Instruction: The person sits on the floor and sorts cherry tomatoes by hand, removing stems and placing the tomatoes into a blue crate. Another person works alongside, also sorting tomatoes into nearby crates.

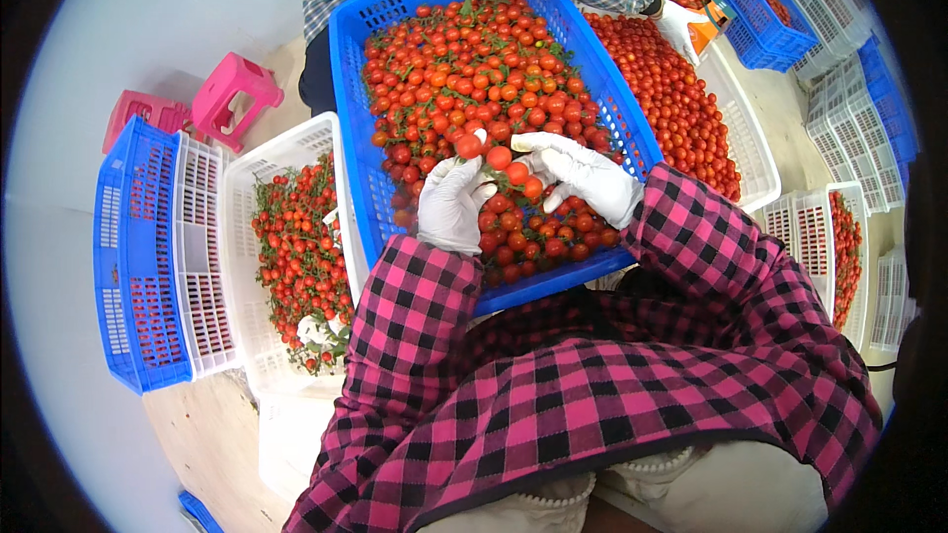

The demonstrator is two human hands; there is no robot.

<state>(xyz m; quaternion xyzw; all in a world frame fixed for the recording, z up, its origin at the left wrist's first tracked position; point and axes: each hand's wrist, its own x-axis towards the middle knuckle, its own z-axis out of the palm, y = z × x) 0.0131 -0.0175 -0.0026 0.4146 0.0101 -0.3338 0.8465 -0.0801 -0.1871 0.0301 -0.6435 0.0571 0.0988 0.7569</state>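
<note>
Both my hands wear white gloves and are over a blue plastic crate [351, 163] heaped with cherry tomatoes [474, 59], many on green stems. My left hand [452, 203] is closed around part of a small truss of cherry tomatoes [499, 158], with red fruit showing beyond its fingers. On the other side of that truss is my right hand [589, 174], its fingers curled toward the fruit and its thumb lower down. Some of its fingertips are hidden behind the tomatoes, so its grip is unclear. More loose-looking tomatoes lie beneath both hands, near the crate's front end.
On the left, a white crate [244, 252] contains stemmed tomatoes, beside a blue crate [141, 266]. Pink stools [237, 96] stand behind. A co-worker's gloved hand [678, 26] touches an orange-green carton [707, 29] over a white crate [752, 141] of tomatoes. Stacked crates [852, 133] line the right.
</note>
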